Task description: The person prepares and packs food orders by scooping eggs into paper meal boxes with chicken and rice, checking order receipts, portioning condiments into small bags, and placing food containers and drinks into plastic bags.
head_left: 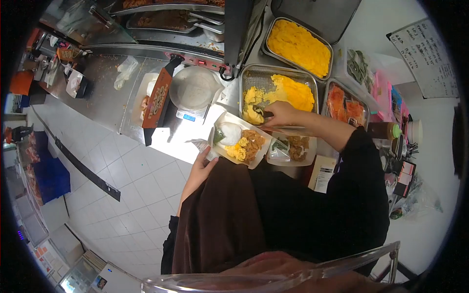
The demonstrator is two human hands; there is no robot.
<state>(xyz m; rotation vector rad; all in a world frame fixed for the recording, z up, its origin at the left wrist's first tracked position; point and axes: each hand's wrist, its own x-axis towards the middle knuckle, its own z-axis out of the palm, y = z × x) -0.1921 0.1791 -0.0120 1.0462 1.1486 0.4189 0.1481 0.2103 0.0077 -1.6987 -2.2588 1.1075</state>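
Observation:
My right hand (pixel 281 114) is closed around what looks like a spoon (pixel 266 114), mostly hidden, its end down in the metal tray (pixel 243 78) of yellow scrambled egg (pixel 293 93). In front of me sits an open paper meal box (pixel 259 158) with white rice (pixel 229 133), a small heap of egg, brown fried pieces (pixel 254 145) and a green-leafed packet. My left hand (pixel 202 166) grips the near left edge of this box by its flap. Beside it stands a second open box (pixel 310 156) with brown pieces and a small clear packet.
Behind stands another egg tray (pixel 299 48); at right is a tray of orange-red packets (pixel 344 107). A digital scale (pixel 192 116) carries a round metal pan (pixel 193 89). Left of it is an orange-and-black box (pixel 157 105). A heated display case (pixel 171 22) borders the counter's back.

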